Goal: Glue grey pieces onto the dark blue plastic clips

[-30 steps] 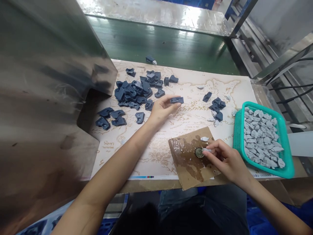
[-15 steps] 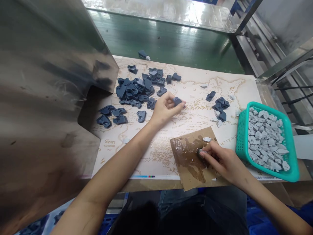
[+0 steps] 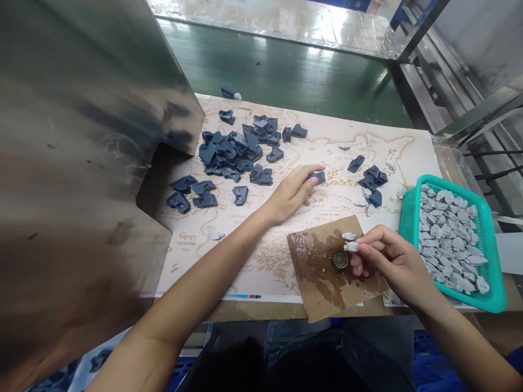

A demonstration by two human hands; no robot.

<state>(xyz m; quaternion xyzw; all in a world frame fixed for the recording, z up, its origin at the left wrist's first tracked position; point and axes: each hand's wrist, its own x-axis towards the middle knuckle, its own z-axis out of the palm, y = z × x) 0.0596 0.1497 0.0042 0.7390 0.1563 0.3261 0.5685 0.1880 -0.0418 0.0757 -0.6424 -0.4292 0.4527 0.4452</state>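
Observation:
Near the middle of the map-printed sheet (image 3: 261,247), my left hand (image 3: 292,193) grips a dark blue piece (image 3: 318,177) between thumb and fingers. A small light grey piece (image 3: 351,246) is pinched in the fingertips of my right hand (image 3: 388,258), above a brown cardboard square (image 3: 316,294). Just left of those fingers, a small round dark cap (image 3: 340,259) sits on the wet, glossy cardboard. Another light grey piece (image 3: 348,236) lies on the cardboard, behind the held one.
Many dark blue pieces (image 3: 224,149) are heaped at left; several more (image 3: 372,177) lie at right among grey bits. A green basket (image 3: 497,272) of grey pieces stands at right. Sheet metal (image 3: 81,163) rises at left, with a green belt (image 3: 286,73) behind.
My right hand has lifted from the round cap, and the grey piece in its fingertips now shows. My left hand has lowered the blue piece and moved slightly right and nearer.

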